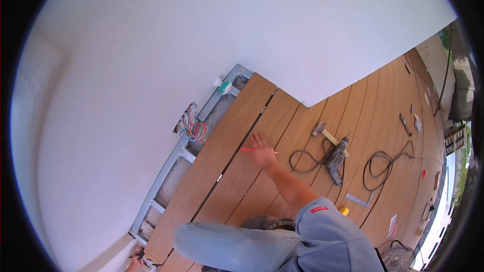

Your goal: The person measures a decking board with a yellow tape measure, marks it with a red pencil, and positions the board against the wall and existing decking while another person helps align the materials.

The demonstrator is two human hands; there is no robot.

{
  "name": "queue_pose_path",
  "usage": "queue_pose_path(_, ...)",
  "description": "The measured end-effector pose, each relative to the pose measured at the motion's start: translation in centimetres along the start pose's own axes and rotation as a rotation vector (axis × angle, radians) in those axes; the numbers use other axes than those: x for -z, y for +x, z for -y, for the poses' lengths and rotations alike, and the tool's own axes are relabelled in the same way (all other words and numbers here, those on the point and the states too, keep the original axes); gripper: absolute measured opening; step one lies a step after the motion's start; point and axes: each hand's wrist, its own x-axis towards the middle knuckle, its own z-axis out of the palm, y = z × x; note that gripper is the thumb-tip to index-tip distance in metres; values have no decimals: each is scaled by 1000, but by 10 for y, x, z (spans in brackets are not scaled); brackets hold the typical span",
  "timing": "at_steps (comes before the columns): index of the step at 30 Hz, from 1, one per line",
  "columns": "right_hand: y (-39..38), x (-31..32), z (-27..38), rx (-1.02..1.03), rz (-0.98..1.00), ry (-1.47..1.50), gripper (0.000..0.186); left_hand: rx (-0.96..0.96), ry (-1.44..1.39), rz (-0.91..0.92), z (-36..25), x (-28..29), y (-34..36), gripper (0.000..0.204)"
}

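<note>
My right hand (263, 154) presses down on a brown deck board, fingertips near the dark gap (237, 153) between two boards. A red pencil (247, 149) runs crosswise through this hand, its ends showing on both sides. At the lower left, my left hand (135, 263) is by the end of the outermost board (212, 156), partly cut off by the picture edge. Its fingers are bent around something small and dark there, too small to name. My bent knee (201, 239) comes between the two hands.
A metal frame (169, 171) runs along the white wall (126, 70), with loose coloured wires (195, 130) and a green-and-white roll (225, 87). On the deck lie a hammer (327, 135), a corded drill (336, 161), a metal square (358, 200) and a yellow object (344, 211). A fan (398, 258) stands lower right.
</note>
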Motion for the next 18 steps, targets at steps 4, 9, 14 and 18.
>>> queue_pose_path(4,34,-64,-15,101,-165,32,66,192,130,113,24,54,82,33)
queue_pose_path(9,36,-63,10,152,-153,106,66,221,402,61,69,49,190,55)
queue_pose_path(14,33,-64,-19,144,-147,67,65,-8,412,-337,57,-16,329,60)
queue_pose_path(18,38,-57,-10,173,-186,172,64,81,234,-205,65,-24,372,64)
